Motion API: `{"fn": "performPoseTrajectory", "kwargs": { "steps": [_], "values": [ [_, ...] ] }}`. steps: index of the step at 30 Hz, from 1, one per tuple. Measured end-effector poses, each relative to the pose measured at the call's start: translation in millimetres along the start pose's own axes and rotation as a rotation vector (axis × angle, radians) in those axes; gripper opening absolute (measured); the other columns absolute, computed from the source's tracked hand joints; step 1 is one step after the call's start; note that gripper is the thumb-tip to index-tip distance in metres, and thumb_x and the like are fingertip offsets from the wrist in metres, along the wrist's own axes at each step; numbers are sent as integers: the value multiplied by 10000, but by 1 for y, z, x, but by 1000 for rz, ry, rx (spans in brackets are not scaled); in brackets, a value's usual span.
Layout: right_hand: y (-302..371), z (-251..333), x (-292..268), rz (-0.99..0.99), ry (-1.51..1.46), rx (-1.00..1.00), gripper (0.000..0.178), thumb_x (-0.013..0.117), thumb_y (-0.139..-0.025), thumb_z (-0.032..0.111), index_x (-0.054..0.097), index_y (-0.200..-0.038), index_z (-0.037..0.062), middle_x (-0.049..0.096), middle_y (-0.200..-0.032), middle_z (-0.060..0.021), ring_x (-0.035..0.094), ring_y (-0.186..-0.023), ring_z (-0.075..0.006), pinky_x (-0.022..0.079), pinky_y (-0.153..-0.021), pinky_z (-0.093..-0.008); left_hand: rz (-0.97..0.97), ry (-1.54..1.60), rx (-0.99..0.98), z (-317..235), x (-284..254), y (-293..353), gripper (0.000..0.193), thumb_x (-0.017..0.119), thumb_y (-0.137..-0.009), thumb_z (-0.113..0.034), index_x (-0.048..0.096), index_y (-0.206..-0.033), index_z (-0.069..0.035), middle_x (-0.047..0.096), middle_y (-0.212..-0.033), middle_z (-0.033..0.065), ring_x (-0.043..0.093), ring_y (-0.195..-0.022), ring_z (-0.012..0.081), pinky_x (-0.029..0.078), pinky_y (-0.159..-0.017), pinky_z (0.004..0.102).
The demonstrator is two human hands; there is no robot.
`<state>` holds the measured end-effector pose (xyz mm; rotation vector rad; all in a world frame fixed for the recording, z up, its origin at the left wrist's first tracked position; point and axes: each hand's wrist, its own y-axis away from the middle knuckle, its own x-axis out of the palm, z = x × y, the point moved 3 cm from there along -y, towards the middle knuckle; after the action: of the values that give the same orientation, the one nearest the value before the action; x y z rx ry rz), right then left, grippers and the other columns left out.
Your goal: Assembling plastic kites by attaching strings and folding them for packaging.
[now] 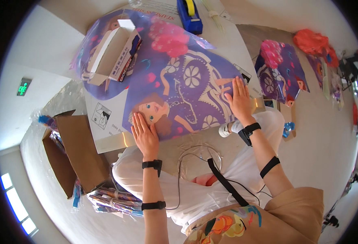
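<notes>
A purple printed sheet (191, 81) with a cartoon princess in a gown lies spread over a white board-topped table (99, 101). My left hand (145, 137) rests flat on its near left corner, over the princess's hair, fingers stretched out. Farther right, my right hand (240, 99) lies flat on the sheet's right edge, near the hem of the gown. Neither hand grips anything. At the far left of the table, an open white carton (113, 55) stands on more purple film. A blue tape dispenser (191, 20) with a yellow core sits at the far edge.
Left of the table stands an open brown cardboard box (81, 148), with bundled wrapped packs (116, 199) beside it on the floor. To the right are another purple printed sheet (280, 73) and a red plastic bag (312, 42). A black cable (180, 175) loops over my lap.
</notes>
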<state>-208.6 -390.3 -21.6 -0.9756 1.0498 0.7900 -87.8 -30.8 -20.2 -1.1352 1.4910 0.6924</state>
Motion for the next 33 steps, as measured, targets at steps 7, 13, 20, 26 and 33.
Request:
{"fn": "performPoseTrajectory", "kwargs": {
  "steps": [7, 13, 20, 26, 33],
  "values": [
    [2, 9, 1, 79, 144, 82, 688, 501, -957, 442, 327, -1435, -22, 338, -1504, -181, 318, -1396, -311, 250, -1128, -496, -12, -8, -25, 1, 2, -6, 627, 439, -983, -352, 279, -1472, 7, 280, -1543, 160, 230, -1441, 300, 184, -1162, 459],
    [16, 3, -8, 15, 138, 53, 679, 526, -946, 438, 357, -1421, -16, 343, -1498, -189, 323, -1391, -317, 251, -1124, -506, -26, -15, 3, -1, 3, -16, 619, 464, -969, -330, 306, -1458, 15, 314, -1524, 161, 240, -1436, 302, 199, -1155, 470],
    [7, 133, 1, 219, -518, -168, 551, 534, -926, 188, 378, -1421, 2, 361, -1493, -162, 330, -1391, -305, 245, -1144, -438, 72, 382, 282, -79, 9, -15, 561, 479, -946, -243, 359, -1434, 7, 320, -1525, 148, 279, -1422, 296, 230, -1155, 440],
    [8, 151, 14, 151, -208, -282, 570, 560, -919, 225, 387, -1416, 6, 358, -1498, -156, 334, -1390, -296, 263, -1137, -438, 74, 237, 263, -79, 12, -13, 579, 488, -958, -300, 360, -1440, -6, 342, -1516, 140, 290, -1420, 262, 224, -1160, 420],
    [-11, 67, 11, 9, 6, -54, 607, 552, -942, 297, 352, -1424, -12, 351, -1490, -196, 315, -1393, -336, 247, -1138, -466, -76, 20, -66, 8, 7, -37, 680, 482, -951, -360, 277, -1462, 39, 286, -1532, 187, 246, -1436, 296, 202, -1163, 424]
  ]
}}
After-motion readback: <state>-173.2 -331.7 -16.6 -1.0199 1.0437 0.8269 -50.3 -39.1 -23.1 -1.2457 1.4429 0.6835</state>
